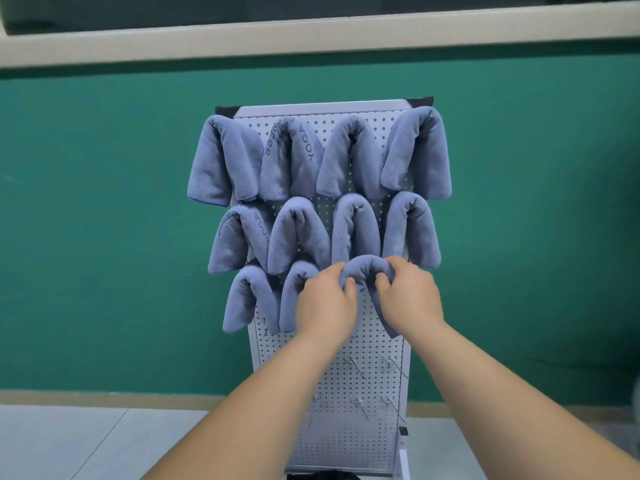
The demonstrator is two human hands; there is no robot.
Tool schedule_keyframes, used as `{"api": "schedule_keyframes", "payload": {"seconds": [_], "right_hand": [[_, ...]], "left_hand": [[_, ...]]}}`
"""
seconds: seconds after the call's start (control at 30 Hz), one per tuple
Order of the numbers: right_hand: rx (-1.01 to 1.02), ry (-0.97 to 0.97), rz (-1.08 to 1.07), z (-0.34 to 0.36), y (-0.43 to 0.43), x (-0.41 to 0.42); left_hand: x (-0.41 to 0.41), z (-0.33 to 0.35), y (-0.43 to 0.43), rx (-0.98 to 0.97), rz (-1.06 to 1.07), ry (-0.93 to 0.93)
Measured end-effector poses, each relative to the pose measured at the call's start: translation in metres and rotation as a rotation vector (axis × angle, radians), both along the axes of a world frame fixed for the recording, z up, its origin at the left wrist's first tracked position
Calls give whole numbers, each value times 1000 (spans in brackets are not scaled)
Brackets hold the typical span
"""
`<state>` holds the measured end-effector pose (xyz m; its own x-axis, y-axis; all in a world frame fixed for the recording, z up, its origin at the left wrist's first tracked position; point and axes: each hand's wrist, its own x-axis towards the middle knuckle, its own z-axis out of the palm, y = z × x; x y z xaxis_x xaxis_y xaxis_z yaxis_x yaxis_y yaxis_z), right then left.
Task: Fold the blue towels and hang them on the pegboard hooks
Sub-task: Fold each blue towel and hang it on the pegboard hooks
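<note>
Green wall behind; white pegboard stands on a pale floor. Third row, third place: the folded blue towel arches against the board. The left hand and right hand each pinch it just below the crown. Whether it sits on a hook, we cannot tell. We judge it light, soft, limp and grippy, best held at the fold on both sides. Count: ten hung towels (four, four, two), one in hand, and at least four bare hooks.
</note>
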<state>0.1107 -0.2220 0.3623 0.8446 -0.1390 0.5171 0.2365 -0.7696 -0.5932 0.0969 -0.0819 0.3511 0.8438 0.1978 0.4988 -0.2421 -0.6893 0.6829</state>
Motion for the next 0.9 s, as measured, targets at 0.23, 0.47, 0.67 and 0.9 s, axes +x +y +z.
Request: {"api": "schedule_keyframes", "payload": {"seconds": [0.23, 0.47, 0.67, 0.9], "right_hand": [[97, -47, -11, 9, 18, 17], [14, -225, -67, 9, 13, 16], [-172, -165, -117, -6, 11, 32], [40, -80, 37, -37, 23, 29]], "left_hand": [[14, 12, -6, -49, 139, -47], [16, 9, 0, 17, 226, -208], [26, -4, 2, 109, 222, -127], [40, -35, 3, 50, 164, -108]]}}
